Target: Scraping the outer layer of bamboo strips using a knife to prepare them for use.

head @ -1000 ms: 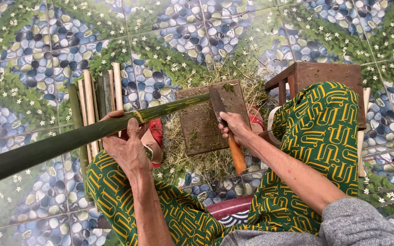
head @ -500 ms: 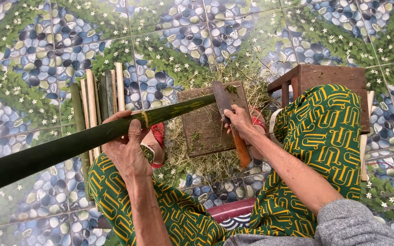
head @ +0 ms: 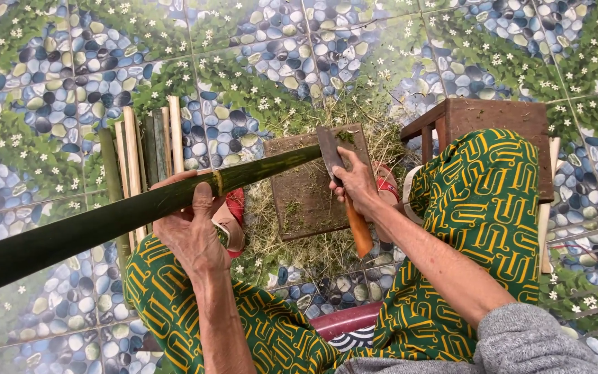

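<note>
My left hand grips a long green bamboo strip that runs from the lower left up to a brown wooden chopping block. My right hand holds a cleaver by its orange wooden handle. The blade rests against the far end of the bamboo strip, above the block. Both hands sit over my knees, which are covered in green and yellow patterned cloth.
A bundle of split bamboo slats lies on the pebble-and-flower patterned tile floor at the left. Green shavings are heaped around the block. A brown wooden stool stands at the right. A red stool edge shows below.
The cleaver has moved a little left along the block toward the end of the bamboo strip, and the strip has tilted slightly. My left hand keeps its grip.
</note>
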